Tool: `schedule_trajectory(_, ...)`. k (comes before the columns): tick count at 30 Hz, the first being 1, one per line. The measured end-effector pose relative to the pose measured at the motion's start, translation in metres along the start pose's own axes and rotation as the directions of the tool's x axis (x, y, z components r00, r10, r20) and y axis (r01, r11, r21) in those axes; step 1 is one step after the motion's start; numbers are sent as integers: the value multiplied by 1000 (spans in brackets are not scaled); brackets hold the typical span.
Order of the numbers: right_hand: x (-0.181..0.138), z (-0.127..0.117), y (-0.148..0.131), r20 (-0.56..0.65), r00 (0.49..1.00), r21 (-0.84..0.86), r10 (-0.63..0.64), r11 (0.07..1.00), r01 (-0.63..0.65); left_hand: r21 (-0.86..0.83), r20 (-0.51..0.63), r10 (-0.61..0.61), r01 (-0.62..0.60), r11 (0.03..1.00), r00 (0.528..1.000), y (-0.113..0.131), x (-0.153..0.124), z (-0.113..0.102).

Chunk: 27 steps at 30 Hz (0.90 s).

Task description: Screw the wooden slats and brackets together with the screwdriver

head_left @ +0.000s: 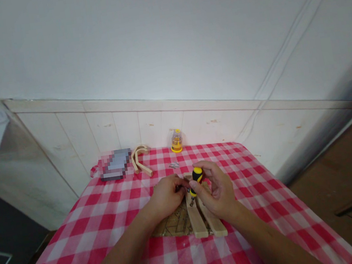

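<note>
My right hand grips a short yellow-and-black screwdriver, tilted with its lower end down at a pale wooden strip. Beside that end, my left hand is closed, its fingertips at the strip's far part. What those fingertips pinch is hidden. Another wooden strip lies to the right, partly covered by my right hand. Under both strips is a brown patterned mat.
On the red-and-white checked tablecloth, small metal pieces lie beyond my hands. Further back stand a yellow-based clear bit case, curved wooden pieces and a blurred phone-like device. A white wall borders the table.
</note>
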State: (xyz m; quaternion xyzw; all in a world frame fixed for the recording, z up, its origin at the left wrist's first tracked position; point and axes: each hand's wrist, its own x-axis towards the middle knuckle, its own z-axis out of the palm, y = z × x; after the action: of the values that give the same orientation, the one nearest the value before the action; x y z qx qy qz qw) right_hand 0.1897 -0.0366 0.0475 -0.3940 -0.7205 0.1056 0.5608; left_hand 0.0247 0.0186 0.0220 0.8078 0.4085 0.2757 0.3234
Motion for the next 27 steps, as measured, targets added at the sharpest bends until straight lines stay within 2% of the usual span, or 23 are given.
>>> schedule_trajectory(3,0,2,2,-23,1000,23,13,1000,-12,-7,-1,-3,3,1000,1000,1,0,0)
schedule_trajectory(9,1,6,14,-215,973,-19,80,996,-86,-23,4,6,-6,1000,1000,1,0,1)
schedule_trajectory(16,3,7,23,-155,977,5,146,989,-147,-12,6,0,0,1000,1000,-1,0,2)
schedule_trajectory(27,6,3,22,-58,988,-34,140,989,-142,-12,14,-14,14,1000,1000,3,-1,0)
